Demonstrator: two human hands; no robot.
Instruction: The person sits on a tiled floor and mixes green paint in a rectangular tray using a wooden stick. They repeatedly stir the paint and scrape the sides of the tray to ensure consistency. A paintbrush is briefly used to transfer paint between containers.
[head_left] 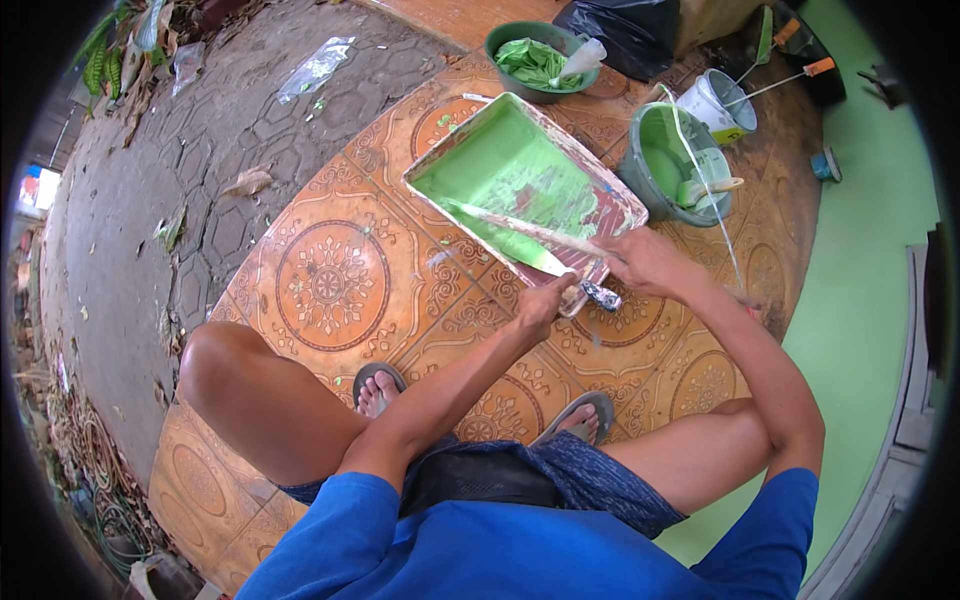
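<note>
A paint tray (462, 140) with a whitish, paint-crusted rim lies on the floor in front of me, light green paint spread over much of it. Over its near end, my left hand (545, 305) is closed on a flat paint tool (540, 257), green along its length and white towards my fingers. Its blotchy dark-and-white end (602, 295) sticks out past my hand. Whether it is a brush or a scraper I cannot tell. My right hand (645, 262) grips a pale, paint-smeared stick (530, 228), which slants left across the tray above the flat tool.
Right of the tray stands a green-grey paint bucket (640, 165) with a brush (708, 187) inside. Beyond are a white pail (715, 105), orange-handled rollers (818, 67), a basin (500, 50) holding green plastic and a black bag (625, 35). A green wall (870, 300) borders the right.
</note>
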